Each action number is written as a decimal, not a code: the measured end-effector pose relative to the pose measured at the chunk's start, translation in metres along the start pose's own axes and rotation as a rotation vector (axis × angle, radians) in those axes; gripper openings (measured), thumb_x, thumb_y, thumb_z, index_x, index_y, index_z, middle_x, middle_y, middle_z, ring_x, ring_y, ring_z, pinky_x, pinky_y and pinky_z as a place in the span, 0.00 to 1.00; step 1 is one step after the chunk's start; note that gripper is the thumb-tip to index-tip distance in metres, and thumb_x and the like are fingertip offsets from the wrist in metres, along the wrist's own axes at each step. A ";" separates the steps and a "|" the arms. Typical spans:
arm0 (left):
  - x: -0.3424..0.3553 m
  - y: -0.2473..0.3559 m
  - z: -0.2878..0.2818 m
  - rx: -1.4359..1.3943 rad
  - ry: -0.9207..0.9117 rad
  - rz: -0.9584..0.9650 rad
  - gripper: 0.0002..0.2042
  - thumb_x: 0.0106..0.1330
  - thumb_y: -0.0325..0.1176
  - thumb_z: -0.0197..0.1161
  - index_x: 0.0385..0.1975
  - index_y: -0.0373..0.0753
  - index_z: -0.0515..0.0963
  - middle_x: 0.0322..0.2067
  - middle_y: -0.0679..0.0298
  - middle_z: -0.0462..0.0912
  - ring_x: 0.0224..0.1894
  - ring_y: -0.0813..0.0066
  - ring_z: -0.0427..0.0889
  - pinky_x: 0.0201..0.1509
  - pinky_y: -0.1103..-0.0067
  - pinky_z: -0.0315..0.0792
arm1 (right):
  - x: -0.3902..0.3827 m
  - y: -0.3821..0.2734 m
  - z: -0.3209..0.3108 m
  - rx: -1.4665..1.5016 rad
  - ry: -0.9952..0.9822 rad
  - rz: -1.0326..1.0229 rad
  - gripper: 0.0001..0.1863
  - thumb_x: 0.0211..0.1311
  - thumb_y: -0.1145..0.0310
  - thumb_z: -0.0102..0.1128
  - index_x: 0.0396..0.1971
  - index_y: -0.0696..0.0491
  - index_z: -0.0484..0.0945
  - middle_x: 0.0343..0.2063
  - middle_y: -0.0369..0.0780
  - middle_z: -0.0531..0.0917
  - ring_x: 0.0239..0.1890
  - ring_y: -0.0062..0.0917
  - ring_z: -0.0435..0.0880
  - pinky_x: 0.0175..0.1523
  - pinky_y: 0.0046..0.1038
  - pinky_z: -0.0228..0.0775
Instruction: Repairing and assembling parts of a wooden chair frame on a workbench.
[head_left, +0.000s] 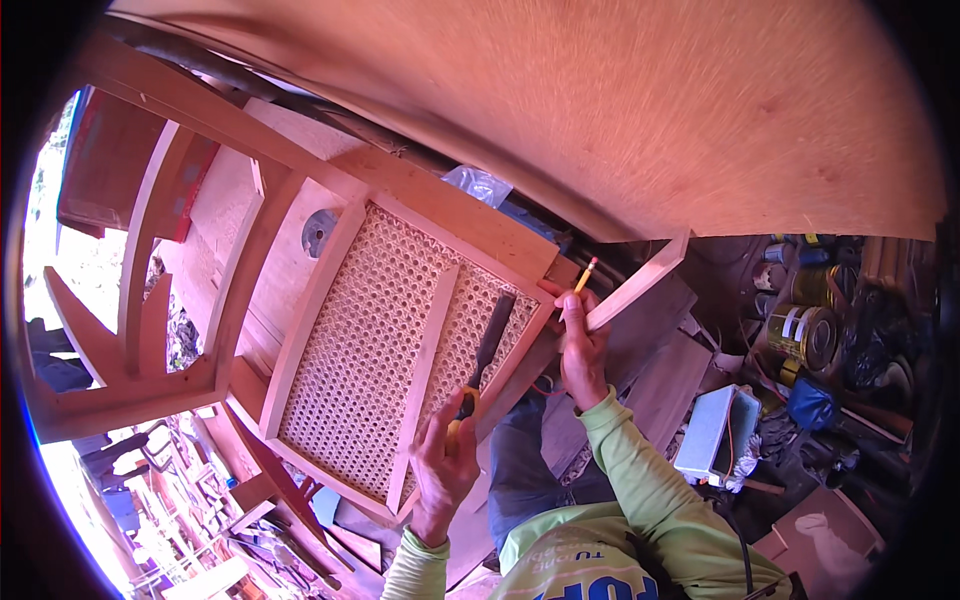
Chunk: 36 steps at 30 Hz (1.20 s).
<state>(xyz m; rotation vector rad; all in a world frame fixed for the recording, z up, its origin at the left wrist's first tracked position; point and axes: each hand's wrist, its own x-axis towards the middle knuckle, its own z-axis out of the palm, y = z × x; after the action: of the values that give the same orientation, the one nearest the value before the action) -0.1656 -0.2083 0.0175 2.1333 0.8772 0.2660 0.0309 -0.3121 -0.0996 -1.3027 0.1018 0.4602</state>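
Both hands' fingers curl closed: left [445, 455] around chisel [484, 350], right [580, 345] around pencil [585, 275].

plywood sheet [620, 110], paint cans [805, 335], white box [712, 432]

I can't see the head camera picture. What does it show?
A person's left hand grips a yellow-handled chisel over a wooden chair seat frame with woven cane. Their right hand holds a yellow pencil and a thin wooden strip. A large plywood sheet lies behind, paint tins to the right.
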 end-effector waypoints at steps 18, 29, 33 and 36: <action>0.026 0.024 -0.018 0.082 -0.060 -0.014 0.19 0.71 0.21 0.69 0.62 0.35 0.84 0.29 0.63 0.85 0.22 0.84 0.73 0.27 0.80 0.67 | -0.002 -0.001 -0.005 -0.035 -0.053 0.006 0.11 0.88 0.59 0.51 0.45 0.51 0.74 0.60 0.44 0.86 0.53 0.20 0.80 0.60 0.27 0.74; 0.026 0.013 -0.012 0.100 -0.049 0.060 0.18 0.70 0.19 0.68 0.60 0.32 0.83 0.38 0.53 0.92 0.31 0.73 0.88 0.36 0.76 0.80 | -0.009 -0.013 0.005 -0.006 -0.040 0.029 0.12 0.88 0.57 0.52 0.44 0.49 0.74 0.57 0.38 0.85 0.42 0.14 0.71 0.50 0.21 0.67; 0.029 -0.001 -0.019 -0.312 -0.112 -0.254 0.19 0.75 0.26 0.66 0.64 0.33 0.81 0.36 0.59 0.89 0.32 0.74 0.86 0.37 0.77 0.78 | -0.006 -0.012 0.001 -0.112 0.000 0.032 0.13 0.87 0.56 0.52 0.42 0.50 0.74 0.57 0.38 0.86 0.40 0.13 0.70 0.49 0.20 0.67; 0.026 -0.009 -0.015 -0.601 -0.156 -0.353 0.21 0.82 0.36 0.62 0.69 0.34 0.77 0.31 0.67 0.83 0.22 0.90 0.69 0.25 0.89 0.61 | -0.003 -0.018 0.001 0.038 -0.060 0.023 0.13 0.87 0.61 0.51 0.45 0.55 0.75 0.57 0.40 0.86 0.48 0.17 0.77 0.56 0.23 0.75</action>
<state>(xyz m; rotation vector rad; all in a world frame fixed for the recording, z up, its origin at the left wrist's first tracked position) -0.1581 -0.1781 0.0184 1.4009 0.9239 0.1517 0.0352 -0.3152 -0.0822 -1.2509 0.0750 0.5140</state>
